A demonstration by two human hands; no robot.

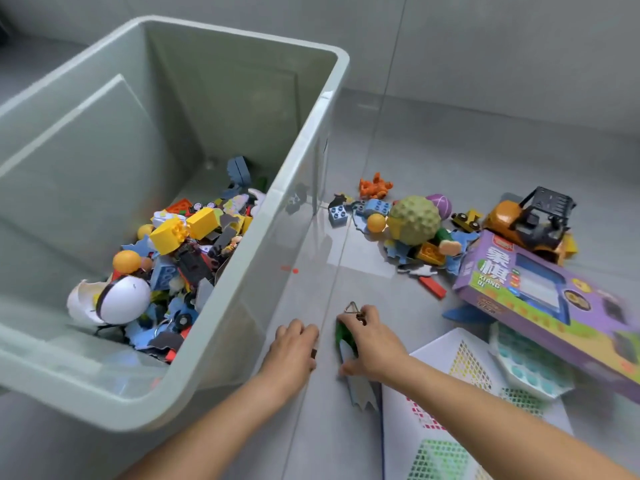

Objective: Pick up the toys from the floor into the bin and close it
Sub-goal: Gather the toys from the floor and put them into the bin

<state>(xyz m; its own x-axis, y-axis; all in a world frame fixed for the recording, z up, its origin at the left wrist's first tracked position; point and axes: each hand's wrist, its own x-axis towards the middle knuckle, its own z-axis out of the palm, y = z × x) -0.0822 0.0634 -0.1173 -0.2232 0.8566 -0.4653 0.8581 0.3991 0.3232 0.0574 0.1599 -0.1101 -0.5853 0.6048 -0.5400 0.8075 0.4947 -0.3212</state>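
Observation:
A pale green bin [304,161] stands open on the left, with bricks, balls and puzzle pieces heaped in its bottom. Low on the floor beside it, my left hand [294,344] curls round a small dark piece that is mostly hidden. My right hand [372,341] grips a bunch of small toys: a green piece [343,332], a metal triangle [352,307] and a flat grey-blue piece below it. More toys lie on the floor to the right: a bumpy green ball [414,220], blue bricks [337,213], an orange figure [375,186], a red stick [433,287] and an orange forklift [530,220].
A purple game box [540,299] lies at the right, partly over a white pegboard [446,403] and a white bubble toy [530,368]. Grey tiled floor runs to a grey wall at the back. No lid is in view.

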